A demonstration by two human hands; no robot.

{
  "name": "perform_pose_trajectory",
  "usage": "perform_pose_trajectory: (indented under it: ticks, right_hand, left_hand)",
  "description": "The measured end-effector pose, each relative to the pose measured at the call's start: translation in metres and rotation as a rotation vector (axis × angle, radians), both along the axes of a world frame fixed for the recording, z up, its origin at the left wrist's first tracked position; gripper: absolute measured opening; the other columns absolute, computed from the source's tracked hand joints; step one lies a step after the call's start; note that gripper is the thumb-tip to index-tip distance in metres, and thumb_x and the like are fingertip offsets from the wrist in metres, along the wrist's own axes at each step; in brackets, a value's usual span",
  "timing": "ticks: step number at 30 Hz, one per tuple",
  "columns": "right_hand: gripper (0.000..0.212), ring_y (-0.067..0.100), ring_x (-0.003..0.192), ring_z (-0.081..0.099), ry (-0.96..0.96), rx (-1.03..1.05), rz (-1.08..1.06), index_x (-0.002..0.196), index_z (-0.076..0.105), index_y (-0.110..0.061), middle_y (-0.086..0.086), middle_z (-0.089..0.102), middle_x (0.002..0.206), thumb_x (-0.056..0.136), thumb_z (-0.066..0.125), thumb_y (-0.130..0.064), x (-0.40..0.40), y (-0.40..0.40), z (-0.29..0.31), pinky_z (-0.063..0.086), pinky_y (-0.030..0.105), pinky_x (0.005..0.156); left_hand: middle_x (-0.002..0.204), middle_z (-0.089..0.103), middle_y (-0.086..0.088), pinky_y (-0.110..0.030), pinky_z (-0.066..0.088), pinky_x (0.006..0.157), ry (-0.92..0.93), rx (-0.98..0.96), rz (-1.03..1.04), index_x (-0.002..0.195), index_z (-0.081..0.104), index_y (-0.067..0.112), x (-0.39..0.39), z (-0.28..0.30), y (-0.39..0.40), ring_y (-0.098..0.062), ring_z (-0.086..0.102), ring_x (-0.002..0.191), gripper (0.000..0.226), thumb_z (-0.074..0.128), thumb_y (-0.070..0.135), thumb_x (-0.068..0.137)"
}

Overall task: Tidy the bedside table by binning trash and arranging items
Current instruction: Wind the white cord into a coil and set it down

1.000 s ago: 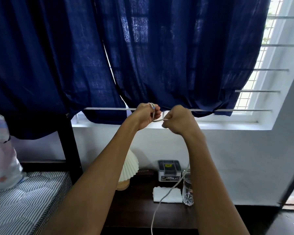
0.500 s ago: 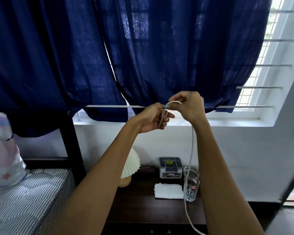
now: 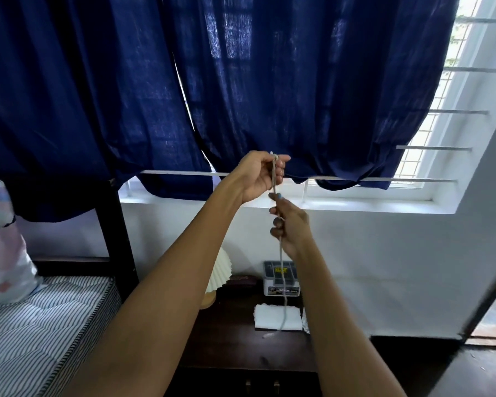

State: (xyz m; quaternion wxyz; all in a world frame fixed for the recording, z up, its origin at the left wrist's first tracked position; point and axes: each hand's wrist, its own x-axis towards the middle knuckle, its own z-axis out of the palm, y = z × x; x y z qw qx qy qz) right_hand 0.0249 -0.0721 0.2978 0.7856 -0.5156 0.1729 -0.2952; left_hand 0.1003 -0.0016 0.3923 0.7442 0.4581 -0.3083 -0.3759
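Observation:
Both hands are raised in front of the blue curtain, holding a grey cable (image 3: 282, 270). My left hand (image 3: 262, 174) grips a small bundle of coiled cable at the top. Just below it, my right hand (image 3: 288, 226) is closed around the straight run of the cable. The free end hangs down over the dark bedside table (image 3: 241, 342), its tip lying near a folded white cloth (image 3: 269, 318). A pleated white lamp (image 3: 218, 275) and a small grey box (image 3: 281, 279) stand at the back of the table.
A bed with a striped mattress (image 3: 40, 319) and a pillow (image 3: 3, 247) lies to the left behind a dark bedpost (image 3: 115, 233). The window sill (image 3: 355, 202) runs behind my hands. A drinking glass is mostly hidden by my right forearm.
My right hand has dropped from above the left hand to below it, sliding down the cable. The left hand rose slightly with the coil. The hanging tail is shorter.

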Motion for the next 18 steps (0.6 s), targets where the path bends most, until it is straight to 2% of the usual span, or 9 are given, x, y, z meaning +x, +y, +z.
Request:
perform_pose_trajectory:
  ticks: [3, 5, 7, 9, 10, 14, 16, 18]
  right_hand:
    - [0.019, 0.004, 0.038, 0.027, 0.085, -0.092, -0.059, 0.091, 0.071, -0.013, -0.001, 0.048, 0.06, 0.093, 0.057, -0.026, 0.0, 0.015, -0.016, 0.022, 0.018, 0.036]
    - [0.021, 0.004, 0.037, 0.031, 0.155, -0.221, -0.114, 0.091, 0.073, -0.012, -0.003, 0.05, 0.056, 0.092, 0.059, -0.029, 0.001, 0.022, -0.014, 0.026, 0.019, 0.038]
    - [0.025, 0.006, 0.043, 0.045, 0.265, -0.469, -0.183, 0.089, 0.075, -0.009, -0.002, 0.057, 0.055, 0.091, 0.06, -0.029, 0.0, 0.026, -0.007, 0.037, 0.021, 0.047]
    - [0.029, 0.02, 0.057, 0.058, 0.339, -0.703, -0.222, 0.082, 0.075, -0.002, 0.01, 0.066, 0.062, 0.088, 0.061, -0.026, -0.003, 0.028, 0.003, 0.047, 0.029, 0.06]
    - [0.031, 0.025, 0.062, 0.059, 0.357, -0.779, -0.23, 0.079, 0.074, 0.002, 0.017, 0.068, 0.068, 0.085, 0.064, -0.027, -0.006, 0.028, 0.008, 0.048, 0.03, 0.064]
    - [0.025, 0.021, 0.066, 0.058, 0.381, -0.97, -0.224, 0.074, 0.071, 0.003, 0.019, 0.07, 0.074, 0.076, 0.07, -0.022, -0.017, 0.028, 0.039, 0.044, 0.027, 0.062]
    - [0.017, 0.022, 0.075, 0.062, 0.36, -1.057, -0.193, 0.076, 0.074, -0.005, 0.01, 0.07, 0.075, 0.078, 0.071, -0.022, -0.02, 0.027, 0.054, 0.047, 0.029, 0.068]
    - [0.013, 0.022, 0.083, 0.063, 0.349, -1.109, -0.179, 0.082, 0.075, -0.016, 0.004, 0.072, 0.084, 0.082, 0.068, -0.027, -0.02, 0.026, 0.062, 0.051, 0.035, 0.076]
  left_hand:
    - [0.066, 0.047, -0.002, -0.02, 0.04, 0.058, -0.031, 0.018, 0.187, 0.089, 0.057, 0.0, 0.01, -0.004, -0.005, -0.01, 0.043, 0.059, 0.03, 0.028, 0.003, 0.095]
    - [0.068, 0.048, -0.004, -0.02, 0.04, 0.059, -0.065, 0.037, 0.316, 0.083, 0.055, 0.003, 0.017, -0.013, -0.008, -0.011, 0.043, 0.059, 0.03, 0.029, 0.002, 0.096]
    - [0.066, 0.047, -0.004, -0.019, 0.041, 0.054, -0.049, 0.05, 0.441, 0.078, 0.052, 0.006, 0.025, -0.023, -0.01, -0.012, 0.042, 0.057, 0.03, 0.03, 0.002, 0.097]
    - [0.065, 0.048, -0.004, -0.017, 0.043, 0.05, -0.065, 0.098, 0.557, 0.073, 0.049, 0.009, 0.035, -0.032, -0.01, -0.012, 0.043, 0.055, 0.03, 0.032, 0.003, 0.097]
    - [0.065, 0.049, -0.003, -0.018, 0.043, 0.051, -0.1, 0.138, 0.594, 0.071, 0.048, 0.01, 0.041, -0.036, -0.008, -0.012, 0.043, 0.056, 0.03, 0.033, 0.004, 0.097]
    - [0.067, 0.052, -0.002, -0.022, 0.042, 0.058, -0.317, 0.34, 0.615, 0.071, 0.045, 0.014, 0.053, -0.045, 0.002, -0.012, 0.045, 0.059, 0.03, 0.033, 0.008, 0.098]
    - [0.07, 0.053, -0.003, -0.022, 0.042, 0.056, -0.391, 0.397, 0.578, 0.072, 0.044, 0.014, 0.051, -0.047, 0.007, -0.012, 0.046, 0.06, 0.029, 0.032, 0.01, 0.098]
    - [0.07, 0.053, -0.006, -0.021, 0.04, 0.055, -0.461, 0.422, 0.497, 0.074, 0.045, 0.01, 0.045, -0.047, 0.013, -0.012, 0.045, 0.06, 0.028, 0.031, 0.011, 0.099]
